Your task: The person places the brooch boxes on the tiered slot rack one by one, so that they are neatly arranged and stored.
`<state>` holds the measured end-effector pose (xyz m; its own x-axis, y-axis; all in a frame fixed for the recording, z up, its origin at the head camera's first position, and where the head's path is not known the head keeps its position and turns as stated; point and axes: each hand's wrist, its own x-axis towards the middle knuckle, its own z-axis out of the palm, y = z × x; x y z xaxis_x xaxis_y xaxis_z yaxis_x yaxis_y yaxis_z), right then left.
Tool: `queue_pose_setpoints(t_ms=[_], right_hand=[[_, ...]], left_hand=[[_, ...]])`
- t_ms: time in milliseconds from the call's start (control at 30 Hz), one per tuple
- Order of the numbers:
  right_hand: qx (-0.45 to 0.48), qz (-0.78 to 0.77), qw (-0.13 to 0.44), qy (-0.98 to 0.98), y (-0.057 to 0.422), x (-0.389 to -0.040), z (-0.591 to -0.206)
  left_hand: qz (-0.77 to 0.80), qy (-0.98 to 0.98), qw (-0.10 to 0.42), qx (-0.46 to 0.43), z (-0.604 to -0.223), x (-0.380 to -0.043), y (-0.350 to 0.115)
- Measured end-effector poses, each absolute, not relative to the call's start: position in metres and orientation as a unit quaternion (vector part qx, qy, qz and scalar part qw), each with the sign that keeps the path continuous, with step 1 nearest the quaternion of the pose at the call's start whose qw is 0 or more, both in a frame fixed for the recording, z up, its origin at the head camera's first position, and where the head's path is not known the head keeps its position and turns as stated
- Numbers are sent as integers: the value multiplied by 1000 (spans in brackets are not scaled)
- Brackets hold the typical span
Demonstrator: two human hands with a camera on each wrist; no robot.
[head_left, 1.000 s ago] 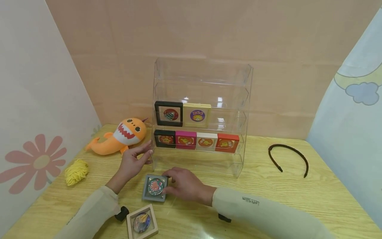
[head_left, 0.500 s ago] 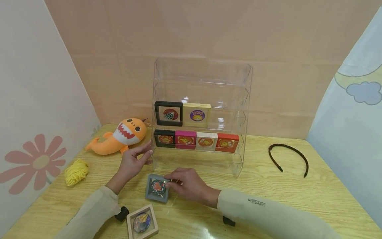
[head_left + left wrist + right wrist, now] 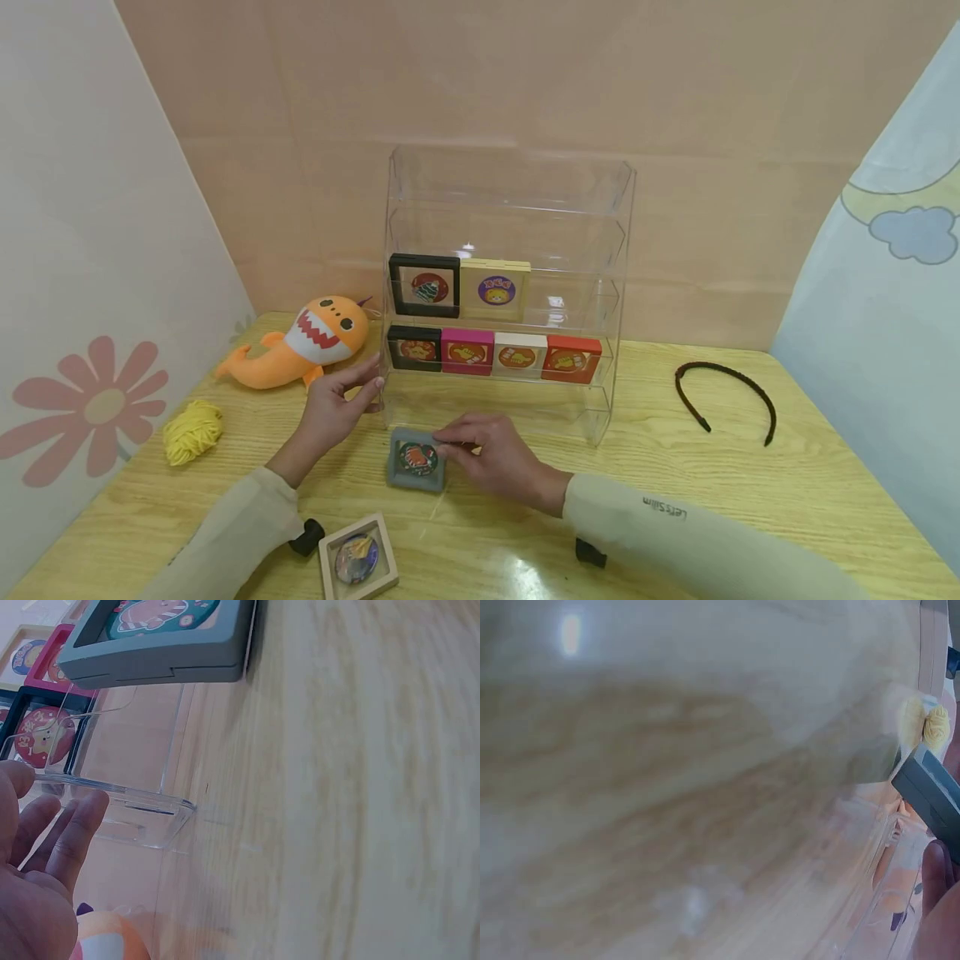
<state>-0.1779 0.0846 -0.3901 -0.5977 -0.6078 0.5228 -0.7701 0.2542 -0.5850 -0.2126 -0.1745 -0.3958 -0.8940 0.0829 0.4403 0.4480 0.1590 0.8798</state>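
My right hand (image 3: 498,458) pinches the right upper side of a small grey display frame (image 3: 397,479) with a round badge inside. The frame is held tilted just in front of the clear acrylic rack (image 3: 510,206); its grey edge (image 3: 930,799) shows by my fingers in the right wrist view. At the rack's left side, my left hand (image 3: 333,408) rests extended fingers against the clear side panel. Two frames, one black (image 3: 393,287) and one pale yellow (image 3: 525,292), stand on a middle tier. Below them stand black, magenta (image 3: 446,350), white and red (image 3: 596,358) frames.
A wood-coloured frame (image 3: 326,567) with a badge lies near the table's front. On the left are an orange shark plush (image 3: 262,371) and a yellow yarn bundle (image 3: 191,432). A dark braided headband (image 3: 727,367) lies at the right. Patterned panels flank the table.
My right hand has moved the grey frame to the right and slightly toward the rack, tilting it up from flatter on the table. My left hand has stayed at the rack's side.
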Motion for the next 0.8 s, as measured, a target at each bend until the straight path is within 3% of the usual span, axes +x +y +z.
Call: queue_pose_setpoints(t_ms=[333, 633, 800], right_hand=[[451, 412, 155, -777, 95, -190, -381], [439, 392, 253, -768, 96, -206, -351], [423, 384, 264, -777, 95, -209, -346]], left_hand=[[-622, -750, 138, -176, -396, -213, -175], [-617, -754, 140, -176, -395, -212, -175], [-616, -754, 140, -181, -397, -212, -176]])
